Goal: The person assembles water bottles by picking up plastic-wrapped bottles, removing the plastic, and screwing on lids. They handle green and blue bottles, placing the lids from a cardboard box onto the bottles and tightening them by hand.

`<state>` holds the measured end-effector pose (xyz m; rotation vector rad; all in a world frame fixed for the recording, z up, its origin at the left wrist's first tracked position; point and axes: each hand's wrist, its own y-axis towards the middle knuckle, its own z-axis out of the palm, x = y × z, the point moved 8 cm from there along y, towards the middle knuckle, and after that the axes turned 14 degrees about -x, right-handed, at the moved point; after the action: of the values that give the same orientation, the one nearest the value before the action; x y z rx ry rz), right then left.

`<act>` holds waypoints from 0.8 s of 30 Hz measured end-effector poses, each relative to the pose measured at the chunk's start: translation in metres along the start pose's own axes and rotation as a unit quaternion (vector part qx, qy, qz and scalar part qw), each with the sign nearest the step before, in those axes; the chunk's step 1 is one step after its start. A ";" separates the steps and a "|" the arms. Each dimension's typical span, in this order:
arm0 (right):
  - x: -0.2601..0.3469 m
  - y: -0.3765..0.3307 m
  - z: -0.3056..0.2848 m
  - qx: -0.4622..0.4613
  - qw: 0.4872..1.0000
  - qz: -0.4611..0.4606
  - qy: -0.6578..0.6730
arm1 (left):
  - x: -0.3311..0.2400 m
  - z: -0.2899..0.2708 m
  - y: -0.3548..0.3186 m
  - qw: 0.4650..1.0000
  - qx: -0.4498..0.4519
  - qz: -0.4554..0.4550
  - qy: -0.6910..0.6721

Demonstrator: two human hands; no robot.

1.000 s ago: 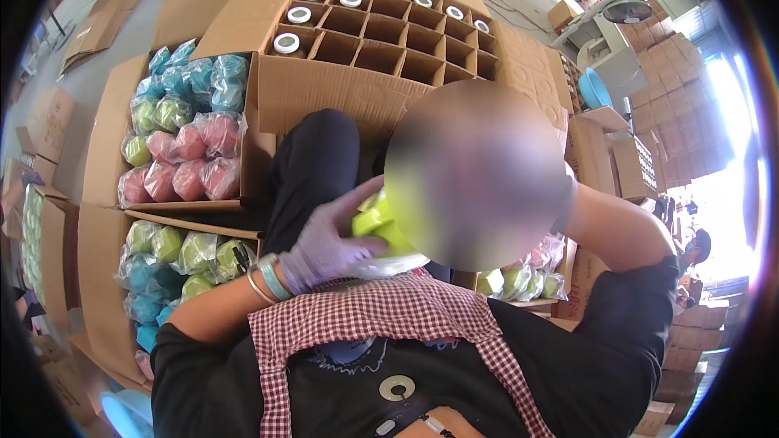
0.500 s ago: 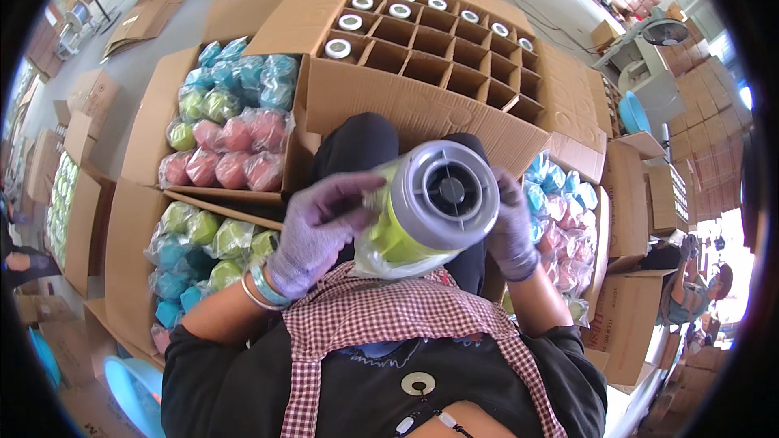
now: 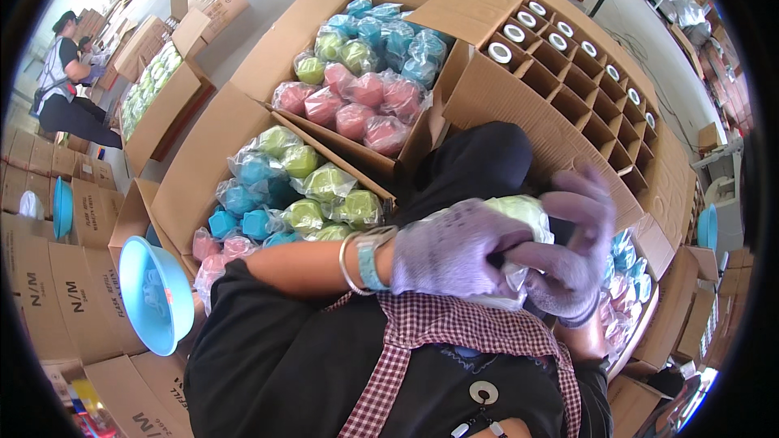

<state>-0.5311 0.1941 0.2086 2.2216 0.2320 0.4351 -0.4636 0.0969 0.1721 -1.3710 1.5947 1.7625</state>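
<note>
My left hand (image 3: pixel 450 247), in a purple-grey knitted glove, is closed round a lime-green cylinder (image 3: pixel 519 212) wrapped in a clear plastic bag (image 3: pixel 499 302). Above my lap, my right hand (image 3: pixel 572 259), gloved alike, presses at the bag's side with curled fingers; its upper fingers are smeared by motion. Most of the cylinder is hidden behind the gloves. Left of my hands stand open cartons with bagged green pieces (image 3: pixel 324 182), bagged pink pieces (image 3: pixel 353 121) and bagged blue pieces (image 3: pixel 426 48). Ahead to the right is a divided carton (image 3: pixel 560 117) with several white-topped items in its cells.
A light-blue basin (image 3: pixel 158 296) stands at the left beside stacked cartons (image 3: pixel 77 296). Another open carton with bagged pieces (image 3: pixel 625 292) is by my right arm. Far left, a person (image 3: pixel 69 85) is beside a carton of green pieces (image 3: pixel 154 85).
My view has swung left. The cylinder's grey ringed end, which faced up, is now out of sight. My left hand has moved across onto the bagged cylinder, and both hands are closer together.
</note>
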 end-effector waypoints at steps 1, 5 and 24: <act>-0.018 -0.010 0.011 -0.008 0.988 0.098 0.118 | 0.009 -0.012 -0.008 0.998 -0.026 -0.001 0.048; -0.087 -0.062 0.008 -0.132 0.880 0.426 0.166 | 0.098 -0.090 -0.072 0.957 -0.207 -0.187 0.079; -0.109 -0.269 0.032 0.095 0.737 0.663 0.096 | 0.162 -0.118 -0.121 0.972 -0.071 -0.224 -0.007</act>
<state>-0.6237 0.3072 -0.0440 2.1791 -1.3653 1.4250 -0.3908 -0.0278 -0.0124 -1.6261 1.0548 1.6207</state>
